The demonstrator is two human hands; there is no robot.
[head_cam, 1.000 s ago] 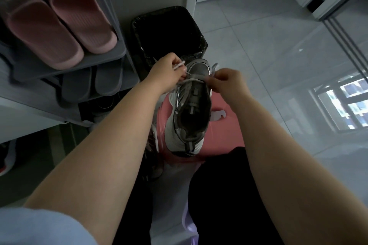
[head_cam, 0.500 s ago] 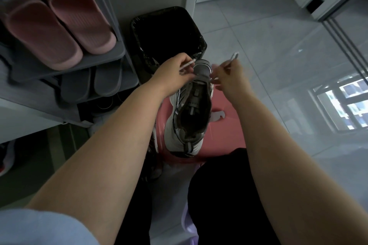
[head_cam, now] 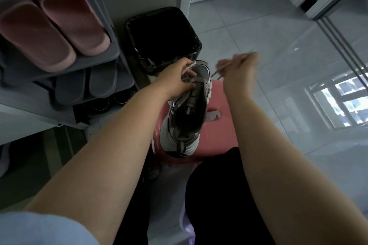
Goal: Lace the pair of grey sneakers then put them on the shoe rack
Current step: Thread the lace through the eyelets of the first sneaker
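A grey and white sneaker (head_cam: 187, 117) stands on a pink stool (head_cam: 217, 137), toe pointing away from me. My left hand (head_cam: 176, 78) grips the sneaker's upper near the toe and pinches one end of the white shoelace (head_cam: 190, 65). My right hand (head_cam: 238, 73), blurred by motion, pinches the other lace end and holds it up and to the right of the shoe, with the lace running taut back to the eyelets. The grey shoe rack (head_cam: 83, 61) stands at the left. I do not clearly see the second sneaker.
Pink slippers (head_cam: 53, 30) lie on the rack's upper shelf and grey slippers (head_cam: 85, 83) on the shelf below. A black lined bin (head_cam: 161, 38) stands just beyond the stool. My dark-clad legs (head_cam: 219, 195) fill the bottom. Pale floor tiles (head_cam: 258, 30) stretch to the right.
My right hand has pulled its lace end up and out to the right, away from the shoe. My left hand has stayed at the toe, holding the other end.
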